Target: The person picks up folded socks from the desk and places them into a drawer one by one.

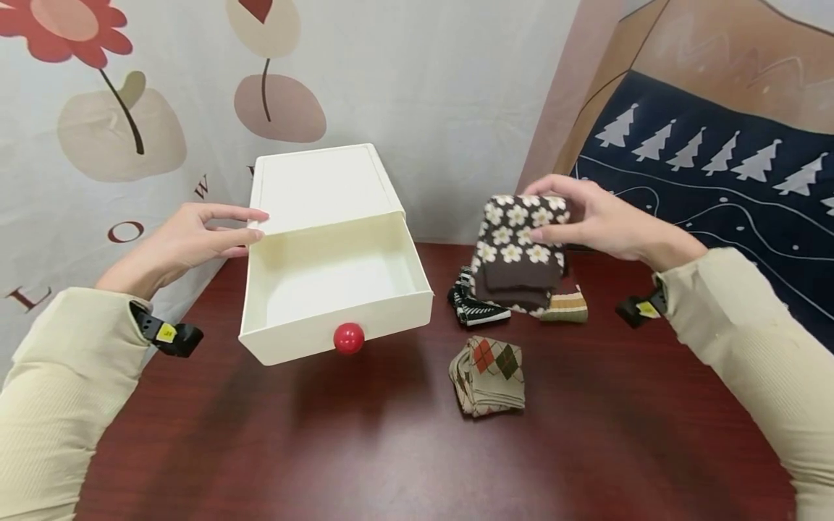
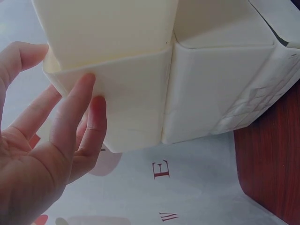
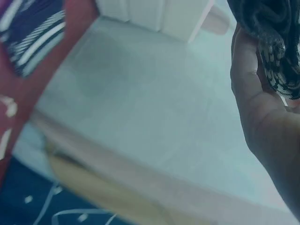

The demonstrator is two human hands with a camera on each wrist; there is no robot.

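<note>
At right, my right grip (image 1: 596, 221) pinches soft-looking socks (image 1: 515, 252), best held by one side; my left grip (image 1: 185, 242) touches the box (image 1: 326, 187).

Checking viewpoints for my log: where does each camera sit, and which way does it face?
Head: on the person's head, facing forward and down at the cream rectangular plastic box and folded brown floral fabric bundle; left hand, right hand and beige sleeves show.
Left wrist: on that wrist, facing the box; left hand shows.
Right wrist: on that wrist, facing the white cloth backdrop; right hand partly shows.
Shared, head and left wrist: left hand, box.
</note>
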